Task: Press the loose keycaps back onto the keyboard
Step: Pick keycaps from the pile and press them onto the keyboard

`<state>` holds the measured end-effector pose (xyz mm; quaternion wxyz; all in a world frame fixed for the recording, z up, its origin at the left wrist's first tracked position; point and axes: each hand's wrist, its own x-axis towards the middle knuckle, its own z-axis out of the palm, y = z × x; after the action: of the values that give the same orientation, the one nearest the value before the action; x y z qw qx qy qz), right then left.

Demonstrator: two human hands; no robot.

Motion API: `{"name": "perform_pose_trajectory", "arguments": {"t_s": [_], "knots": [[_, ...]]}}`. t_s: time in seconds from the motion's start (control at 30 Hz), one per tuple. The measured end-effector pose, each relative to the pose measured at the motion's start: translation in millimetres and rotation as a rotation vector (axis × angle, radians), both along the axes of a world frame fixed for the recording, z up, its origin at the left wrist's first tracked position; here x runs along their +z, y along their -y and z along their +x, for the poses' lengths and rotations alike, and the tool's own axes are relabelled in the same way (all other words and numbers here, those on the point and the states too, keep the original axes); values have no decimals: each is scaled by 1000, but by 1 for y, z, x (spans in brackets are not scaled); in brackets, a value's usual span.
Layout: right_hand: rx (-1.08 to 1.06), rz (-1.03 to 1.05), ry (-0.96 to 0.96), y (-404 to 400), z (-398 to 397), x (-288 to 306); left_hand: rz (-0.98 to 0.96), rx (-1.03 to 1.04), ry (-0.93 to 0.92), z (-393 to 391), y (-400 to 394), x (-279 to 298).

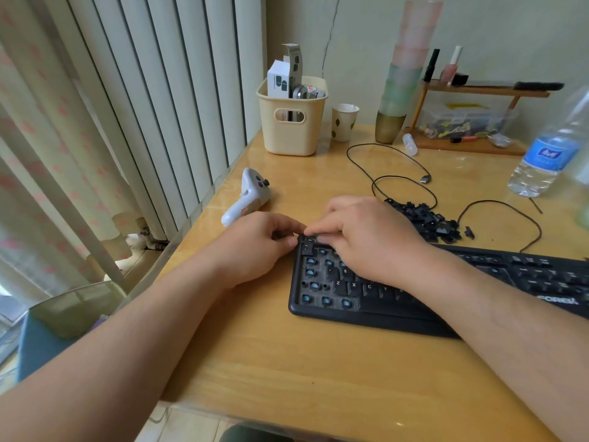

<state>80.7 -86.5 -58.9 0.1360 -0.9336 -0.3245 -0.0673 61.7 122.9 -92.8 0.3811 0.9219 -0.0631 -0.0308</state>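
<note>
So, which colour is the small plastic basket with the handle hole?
Pale yellow plastic basket, clearest in the head view.

Both hands are crowding the keyboard's [366, 301] far-left corner: left hand [258, 240] is sitting just off the edge, right hand [360, 237] is lying across the top rows, its forearm covering the middle keys. Loose keycaps [427, 221] are piling just behind the board, with a black cable [398, 180] looping through and beyond them. White controller [247, 196] is lying near the left hand. Bare wooden desk [287, 362] is running wide along the near side. Basket [291, 122], paper cup [344, 122] and water bottle [548, 148] are standing well back.
</note>
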Motion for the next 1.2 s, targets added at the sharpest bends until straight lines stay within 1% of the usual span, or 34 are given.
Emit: {"name": "perform_pose_trajectory", "arguments": {"t_s": [0.1, 0.17, 0.37, 0.5, 0.67, 0.73, 0.87, 1.2], "knots": [[-3, -100, -30, 3, -4, -7, 2, 22, -7, 0, 1, 0], [-14, -129, -48, 5, -7, -8, 0, 30, -6, 0, 1, 0], [-3, -29, -29, 8, -8, -9, -20, 24, 9, 1, 1, -2], [19, -242, 0, 3, -16, -2, -12, 36, 16, 0, 3, -3], [55, -320, 50, -1, -19, 4, -22, 45, 20, 0, 4, -1], [36, -286, 31, 0, -17, -1, -14, 49, 18, -1, 4, -1], [5, -135, -17, 0, -11, -12, -35, 51, 22, -2, 4, -2], [147, -192, 78, -2, 7, -9, -34, 27, 32, -1, 3, -2]]}}
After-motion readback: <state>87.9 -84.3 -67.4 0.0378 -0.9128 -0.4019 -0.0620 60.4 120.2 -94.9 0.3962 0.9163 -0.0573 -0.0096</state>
